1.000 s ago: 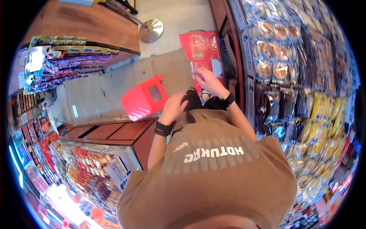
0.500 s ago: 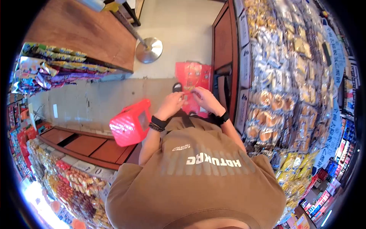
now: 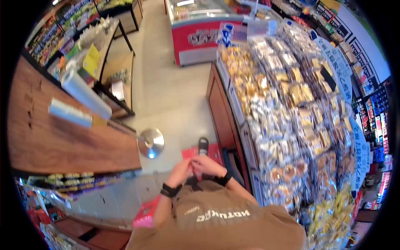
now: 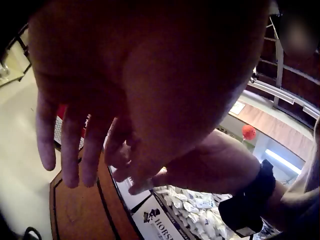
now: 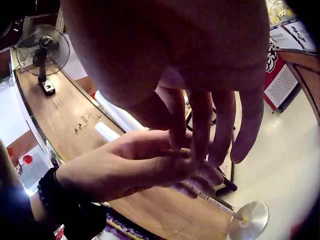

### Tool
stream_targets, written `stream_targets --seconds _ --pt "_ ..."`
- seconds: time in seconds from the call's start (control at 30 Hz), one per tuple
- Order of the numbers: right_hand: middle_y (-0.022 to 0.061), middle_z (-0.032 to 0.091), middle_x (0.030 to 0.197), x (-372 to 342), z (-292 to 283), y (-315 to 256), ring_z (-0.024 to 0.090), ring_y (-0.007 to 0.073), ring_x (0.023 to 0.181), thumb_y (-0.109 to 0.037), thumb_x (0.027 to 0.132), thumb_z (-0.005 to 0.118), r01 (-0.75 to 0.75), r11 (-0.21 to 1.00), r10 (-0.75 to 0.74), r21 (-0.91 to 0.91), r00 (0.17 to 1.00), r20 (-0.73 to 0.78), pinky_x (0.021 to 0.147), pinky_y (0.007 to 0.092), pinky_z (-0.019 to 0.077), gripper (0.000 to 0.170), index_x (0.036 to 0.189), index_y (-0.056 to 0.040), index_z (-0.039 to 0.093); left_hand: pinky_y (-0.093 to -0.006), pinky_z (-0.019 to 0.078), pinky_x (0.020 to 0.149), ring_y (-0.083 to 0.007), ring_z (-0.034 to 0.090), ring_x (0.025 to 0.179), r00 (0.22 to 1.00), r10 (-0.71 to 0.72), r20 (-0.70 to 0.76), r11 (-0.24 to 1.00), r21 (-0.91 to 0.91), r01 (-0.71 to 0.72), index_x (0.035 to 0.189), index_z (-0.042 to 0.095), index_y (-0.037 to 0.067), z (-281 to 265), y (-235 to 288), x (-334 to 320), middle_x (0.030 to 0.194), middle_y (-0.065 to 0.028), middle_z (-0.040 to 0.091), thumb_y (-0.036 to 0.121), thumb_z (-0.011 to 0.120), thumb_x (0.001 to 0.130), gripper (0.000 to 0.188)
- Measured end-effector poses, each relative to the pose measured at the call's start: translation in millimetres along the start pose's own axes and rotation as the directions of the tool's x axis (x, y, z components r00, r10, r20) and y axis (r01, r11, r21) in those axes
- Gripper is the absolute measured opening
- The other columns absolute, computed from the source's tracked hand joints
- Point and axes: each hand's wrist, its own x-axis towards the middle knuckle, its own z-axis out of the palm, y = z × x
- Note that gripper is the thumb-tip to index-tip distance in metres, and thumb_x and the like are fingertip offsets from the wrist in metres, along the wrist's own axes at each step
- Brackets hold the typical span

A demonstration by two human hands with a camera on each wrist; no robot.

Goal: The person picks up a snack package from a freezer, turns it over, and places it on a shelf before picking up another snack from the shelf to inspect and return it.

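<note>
In front of the waist, my left hand (image 3: 182, 173) and right hand (image 3: 208, 166) meet with their fingertips overlapping in the head view. Nothing shows held in either one. The left wrist view has the left hand (image 4: 125, 90) dark and close, several fingers extended downward, the right hand (image 4: 205, 165) behind it. From the right wrist, the right hand's fingers (image 5: 200, 125) hang loosely extended, crossing in front of the left hand's relaxed fingers. Below the hands lies a flat red cardboard sheet (image 3: 191, 153), with a sandalled foot (image 3: 203, 145) on it.
A display of wrapped snacks (image 3: 283, 141) runs along the right. On the left stands a wooden counter (image 3: 75, 143) with plastic rolls (image 3: 86, 93); a round metal base (image 3: 151, 143) is beside it. A red stool (image 3: 145, 214) is partly behind the left forearm. A red freezer (image 3: 204, 39) stands ahead.
The hands, apart a second ago, have come together at the fingertips. The head view has tilted forward, bringing the aisle and freezer into sight, and the stool has slid toward the lower edge.
</note>
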Motion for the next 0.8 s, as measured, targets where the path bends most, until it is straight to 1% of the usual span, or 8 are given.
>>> stream_targets --seconds 0.03,0.07,0.1,0.17,0.27,0.5,0.63,0.8 --pt "0.0205 0.068 0.090 17 -9 15 0.067 0.0289 0.081 -0.012 0.098 0.054 -0.156 0.987 0.158 -0.037 0.985 0.074 0.072 0.0381 0.0516 0.021 0.110 0.0016 0.064 -0.0505 0.0514 0.079 -0.0449 0.063 0.096 0.998 0.047 -0.049 0.998 0.041 -0.045 0.117 0.062 0.006 5 -18 14 0.103 -0.0244 0.067 0.015 0.059 0.090 0.029" --pt "0.0202 0.069 0.094 33 -14 34 0.067 0.0287 0.086 -0.015 0.098 0.054 -0.056 0.998 0.056 -0.029 0.998 0.028 0.076 0.0365 0.0528 0.023 0.111 0.0013 0.064 -0.0510 0.0513 0.080 -0.0443 0.063 0.098 0.999 -0.038 -0.015 0.997 0.068 0.039 0.117 0.062 0.006 -4 -15 33 0.105 -0.0245 0.067 0.018 0.058 0.091 0.028" --pt "0.0199 0.070 0.098 55 -28 47 0.068 0.0285 0.091 -0.017 0.099 0.054 0.043 0.999 -0.043 -0.019 0.999 -0.009 0.080 0.0350 0.0541 0.025 0.112 0.0011 0.065 -0.0508 0.0516 0.081 -0.0440 0.063 0.099 0.997 -0.016 -0.080 0.998 0.060 0.021 0.117 0.062 0.007 -6 -21 52 0.106 -0.0245 0.066 0.019 0.058 0.092 0.028" --pt "0.0199 0.070 0.098 88 -72 17 0.069 0.0258 0.088 -0.017 0.100 0.051 -0.084 0.996 0.082 0.013 0.993 0.086 0.079 0.0364 0.0534 0.026 0.109 0.0023 0.065 -0.0490 0.0521 0.084 -0.0428 0.064 0.099 0.994 -0.084 -0.067 0.987 0.132 0.092 0.113 0.063 0.003 -25 -22 89 0.108 -0.0228 0.067 0.019 0.061 0.090 0.028" --pt "0.0168 0.071 0.099 141 -106 32 0.068 0.0248 0.087 -0.016 0.099 0.053 0.058 0.994 -0.060 0.094 0.998 0.017 0.080 0.0351 0.0532 0.024 0.110 0.0012 0.065 -0.0460 0.0523 0.086 -0.0392 0.065 0.100 0.984 -0.003 -0.181 0.986 0.165 0.033 0.115 0.064 0.002 -62 4 144 0.106 -0.0195 0.070 0.016 0.065 0.089 0.030" --pt "0.0132 0.071 0.103 212 -184 25 0.067 0.0231 0.092 -0.016 0.100 0.053 0.071 0.983 -0.060 0.170 0.996 -0.067 0.082 0.0349 0.0533 0.023 0.110 0.0004 0.065 -0.0438 0.0520 0.086 -0.0365 0.066 0.100 0.934 0.030 -0.355 0.986 0.165 0.030 0.115 0.064 0.001 -99 28 241 0.106 -0.0188 0.069 0.017 0.064 0.092 0.028" --pt "0.0114 0.071 0.100 230 -208 41 0.066 0.0191 0.090 -0.015 0.100 0.052 0.009 0.955 0.028 0.298 0.992 -0.120 0.080 0.0333 0.0531 0.022 0.109 0.0004 0.065 -0.0376 0.0544 0.082 -0.0307 0.069 0.094 0.946 0.047 -0.322 0.994 0.113 -0.011 0.114 0.066 0.001 -100 25 289 0.102 -0.0178 0.070 0.011 0.067 0.090 0.026" --pt "0.0115 0.071 0.098 271 -248 72 0.066 0.0185 0.089 -0.015 0.100 0.053 -0.031 0.969 0.066 0.243 0.988 -0.136 0.078 0.0320 0.0529 0.021 0.107 0.0014 0.065 -0.0378 0.0541 0.084 -0.0316 0.068 0.095 0.964 0.108 -0.244 0.988 0.130 -0.078 0.115 0.066 0.001 -120 14 354 0.101 -0.0164 0.071 0.011 0.066 0.091 0.026"
